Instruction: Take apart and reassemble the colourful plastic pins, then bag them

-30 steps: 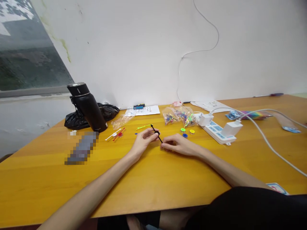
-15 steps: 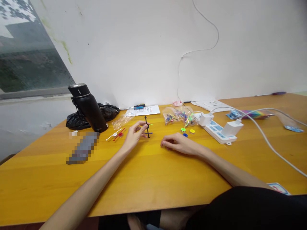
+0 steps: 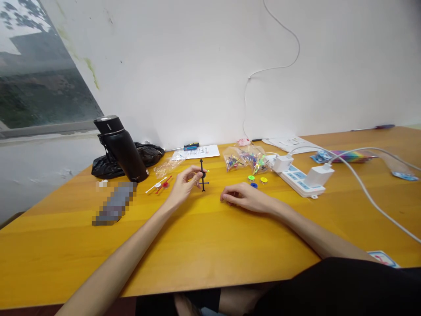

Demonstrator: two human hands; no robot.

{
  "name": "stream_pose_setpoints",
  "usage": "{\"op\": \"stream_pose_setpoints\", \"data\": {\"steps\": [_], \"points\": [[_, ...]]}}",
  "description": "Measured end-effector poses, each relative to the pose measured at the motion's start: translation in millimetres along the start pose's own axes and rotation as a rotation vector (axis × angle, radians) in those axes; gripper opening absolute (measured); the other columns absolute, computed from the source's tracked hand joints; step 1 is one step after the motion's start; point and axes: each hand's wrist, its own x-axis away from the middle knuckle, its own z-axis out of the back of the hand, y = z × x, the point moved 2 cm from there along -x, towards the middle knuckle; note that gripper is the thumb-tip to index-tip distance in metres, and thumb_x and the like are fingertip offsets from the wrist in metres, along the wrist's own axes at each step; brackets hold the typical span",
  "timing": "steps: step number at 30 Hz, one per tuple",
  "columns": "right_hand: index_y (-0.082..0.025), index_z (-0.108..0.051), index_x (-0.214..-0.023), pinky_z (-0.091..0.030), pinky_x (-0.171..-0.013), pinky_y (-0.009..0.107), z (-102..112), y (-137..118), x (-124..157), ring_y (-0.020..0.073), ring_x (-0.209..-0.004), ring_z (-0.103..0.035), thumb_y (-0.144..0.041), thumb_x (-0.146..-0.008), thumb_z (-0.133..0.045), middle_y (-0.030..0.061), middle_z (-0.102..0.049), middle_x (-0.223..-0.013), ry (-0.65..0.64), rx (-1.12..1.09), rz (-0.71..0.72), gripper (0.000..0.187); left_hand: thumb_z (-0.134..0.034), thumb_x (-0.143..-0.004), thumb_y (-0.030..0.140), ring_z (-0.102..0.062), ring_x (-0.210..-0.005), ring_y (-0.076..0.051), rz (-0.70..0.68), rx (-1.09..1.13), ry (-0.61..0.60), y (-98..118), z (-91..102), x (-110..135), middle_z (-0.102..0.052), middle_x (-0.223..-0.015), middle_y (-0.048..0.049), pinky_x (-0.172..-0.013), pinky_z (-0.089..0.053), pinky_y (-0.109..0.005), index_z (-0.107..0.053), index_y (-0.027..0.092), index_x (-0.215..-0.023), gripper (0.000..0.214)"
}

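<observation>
My left hand [image 3: 187, 181] pinches a black arrow spinner [image 3: 203, 175] by its round hub, with the arrow nearly upright above the table. Behind it, a blue arrow [image 3: 205, 183] and a green one [image 3: 206, 171] show in part. My right hand [image 3: 243, 196] rests on the wood with its fingers loosely curled and nothing visible in them. Just beyond that hand lie a blue disc [image 3: 254, 185], a green disc [image 3: 251, 178] and a yellow disc [image 3: 263, 180]. White [image 3: 155, 186] and red [image 3: 164, 185] arrow spinners lie left of my left hand.
A black bottle [image 3: 123, 149] stands at the left, near a black plastic bag [image 3: 149, 153] and a blurred-out dark object [image 3: 115, 204]. Clear bags of coloured spinners [image 3: 246, 159] lie at the back. On the right sits a power strip [image 3: 297, 177] with white cables [image 3: 362, 184].
The black arrow spinner has turned slightly in my left hand, from a small leftward tilt to almost upright. My right hand has stayed in place.
</observation>
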Motion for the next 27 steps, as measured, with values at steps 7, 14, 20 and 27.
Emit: {"op": "stream_pose_setpoints", "data": {"steps": [7, 14, 20, 27], "points": [[-0.019, -0.073, -0.098, -0.041, -0.063, 0.026, -0.1, 0.1, 0.0, 0.0158, -0.070, -0.058, -0.048, -0.103, -0.050, 0.0026, -0.070, -0.080, 0.003, -0.009, 0.002, 0.038, -0.068, -0.088, 0.055, -0.057, -0.072, -0.012, -0.017, -0.047, -0.001, 1.2, 7.8, -5.4, -0.067, -0.100, -0.0053, -0.068, -0.056, -0.026, -0.071, 0.020, -0.103, 0.039], [-0.019, -0.074, -0.097, -0.040, -0.062, 0.027, 0.9, 2.7, -0.1, 0.0160, -0.070, -0.058, -0.047, -0.102, -0.050, 0.0029, -0.071, -0.081, 0.019, 0.015, -0.008, 0.037, -0.061, -0.090, 0.040, -0.064, -0.090, -0.021, -0.020, -0.676, 0.007, 1.7, 64.2, -12.9, -0.067, -0.110, -0.0080, -0.082, -0.052, -0.034, -0.069, 0.020, -0.095, 0.022], [-0.020, -0.073, -0.097, -0.039, -0.062, 0.026, 0.1, 5.3, -0.5, 0.0157, -0.070, -0.057, -0.047, -0.103, -0.049, 0.0018, -0.069, -0.080, 0.011, 0.036, -0.025, 0.036, -0.052, -0.089, 0.028, -0.063, -0.086, -0.028, 0.124, -1.129, -0.049, -14.0, 93.9, -7.5, -0.069, -0.088, -0.0106, -0.080, -0.045, -0.037, -0.066, 0.021, -0.079, 0.019], [-0.019, -0.073, -0.096, -0.039, -0.063, 0.027, 1.3, 3.7, -0.4, 0.0159, -0.070, -0.056, -0.046, -0.103, -0.049, 0.0020, -0.068, -0.079, 0.016, 0.029, -0.028, 0.037, -0.052, -0.088, 0.027, -0.064, -0.081, -0.029, 0.214, -1.169, -0.058, -16.1, 87.9, -3.9, -0.072, -0.085, -0.0130, -0.072, -0.041, -0.035, -0.068, 0.020, -0.071, 0.024]]}}
